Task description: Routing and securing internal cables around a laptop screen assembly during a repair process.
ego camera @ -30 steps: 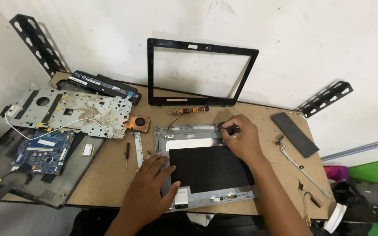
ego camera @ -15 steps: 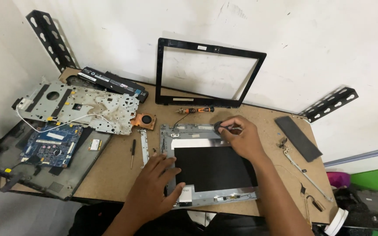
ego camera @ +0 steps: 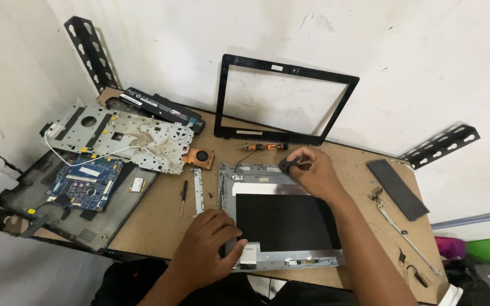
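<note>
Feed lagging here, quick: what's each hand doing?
Left hand: open, pressing flat on the screen panel.
Right hand: closed on a small black tool.

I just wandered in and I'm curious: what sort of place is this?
Probably a small electronics repair bench. A stripped laptop screen panel lies under both hands, a blue circuit board sits in an opened case at the left, and an empty screen bezel leans on the wall.

Blue motherboard (ego camera: 86,181) (left); black bezel (ego camera: 286,101) against wall.
</note>
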